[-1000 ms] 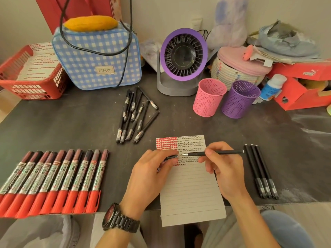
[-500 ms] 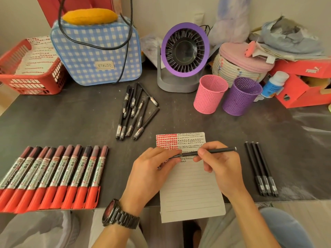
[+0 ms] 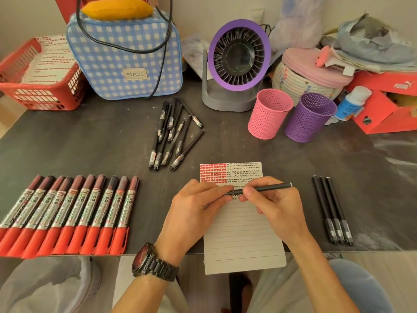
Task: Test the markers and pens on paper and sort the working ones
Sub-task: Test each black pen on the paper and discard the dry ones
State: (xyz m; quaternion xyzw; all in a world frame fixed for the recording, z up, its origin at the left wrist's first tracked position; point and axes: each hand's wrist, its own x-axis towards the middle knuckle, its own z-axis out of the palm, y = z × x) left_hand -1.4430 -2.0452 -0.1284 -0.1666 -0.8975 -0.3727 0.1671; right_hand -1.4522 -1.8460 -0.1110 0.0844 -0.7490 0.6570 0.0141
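Observation:
A lined paper pad (image 3: 241,240) lies at the table's front edge, its top rows filled with red and black test marks. Over it, my right hand (image 3: 277,211) grips a black pen (image 3: 270,187) by its barrel. My left hand (image 3: 194,211) pinches the pen's cap end, so the pen lies level between both hands. Several red markers (image 3: 65,213) lie in a row at the left. A loose pile of black pens (image 3: 173,134) sits behind the pad. Three black pens (image 3: 331,210) lie side by side at the right.
A pink mesh cup (image 3: 268,114) and a purple mesh cup (image 3: 309,117) stand at the back right. Behind them are a purple desk fan (image 3: 237,64), a blue checked bag (image 3: 126,55), a red basket (image 3: 38,73) and an orange shoebox (image 3: 388,105).
The pen's bare tip showed a second ago. My hands have come together along the pen and the cap end now meets the barrel.

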